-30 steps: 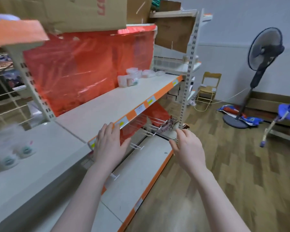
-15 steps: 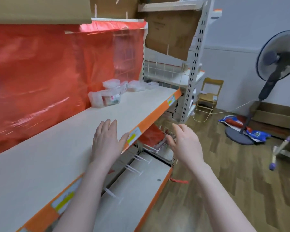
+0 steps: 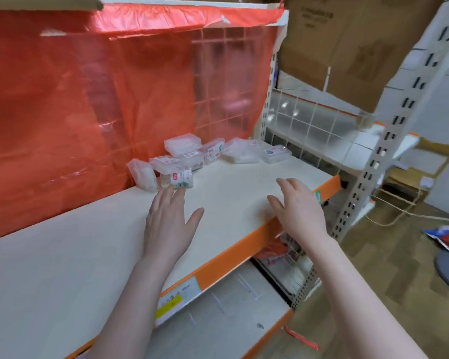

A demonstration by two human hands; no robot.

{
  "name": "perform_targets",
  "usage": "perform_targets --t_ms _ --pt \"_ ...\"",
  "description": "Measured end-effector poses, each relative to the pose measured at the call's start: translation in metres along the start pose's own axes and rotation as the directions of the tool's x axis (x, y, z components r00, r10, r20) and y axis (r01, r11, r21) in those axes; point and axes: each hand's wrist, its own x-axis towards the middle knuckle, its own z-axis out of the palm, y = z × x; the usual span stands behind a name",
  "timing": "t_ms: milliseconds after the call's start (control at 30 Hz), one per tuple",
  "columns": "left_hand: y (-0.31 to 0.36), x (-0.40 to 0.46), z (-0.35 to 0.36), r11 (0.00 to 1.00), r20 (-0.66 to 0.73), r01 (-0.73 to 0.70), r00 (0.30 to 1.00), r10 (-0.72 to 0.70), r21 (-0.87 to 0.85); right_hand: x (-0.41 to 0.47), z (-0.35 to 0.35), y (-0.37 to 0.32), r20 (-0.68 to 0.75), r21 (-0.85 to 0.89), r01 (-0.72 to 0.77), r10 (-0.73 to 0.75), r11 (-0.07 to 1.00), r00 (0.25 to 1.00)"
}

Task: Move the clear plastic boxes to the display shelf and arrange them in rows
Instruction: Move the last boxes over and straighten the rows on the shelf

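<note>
Both hands, left (image 3: pixel 167 224) and right (image 3: pixel 300 211), hover spread and empty over the cream orange-edged shelf (image 3: pixel 62 268), below the jumbled clear plastic boxes (image 3: pixel 183 145) at frame centre.

Your boxes (image 3: pixel 192 156) sit clustered at the back of the shelf (image 3: pixel 88 255), beyond your left hand (image 3: pixel 167 224) and right hand (image 3: pixel 300 211).
</note>
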Motion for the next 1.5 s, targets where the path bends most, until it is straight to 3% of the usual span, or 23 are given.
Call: perform_targets --t_ms 367,633,933,1333,1500 --pt "0.085 0.046 0.059 0.938 -0.065 0.342 0.938 -0.339 0.048 0.162 0.044 0.098 0.225 0.034 0.285 -0.285 0.958 0.932" --pt "0.102 0.064 0.074 0.910 -0.023 0.406 0.914 -0.405 0.088 0.224 0.070 0.112 0.406 0.013 0.385 -0.357 0.923 0.841" --pt "0.111 0.094 0.083 0.942 -0.003 0.324 0.946 -0.325 0.083 0.235 0.063 0.119 0.521 -0.019 0.390 -0.324 0.921 0.790" --pt "0.128 0.176 0.090 0.987 0.038 0.078 0.996 -0.084 0.141 0.206 0.044 0.129 0.438 -0.085 0.329 -0.261 0.941 0.860" --pt "0.135 0.211 0.100 0.980 0.130 0.017 0.991 -0.044 0.200 0.192 0.039 0.133 0.408 -0.066 0.276 -0.227 0.959 0.884"
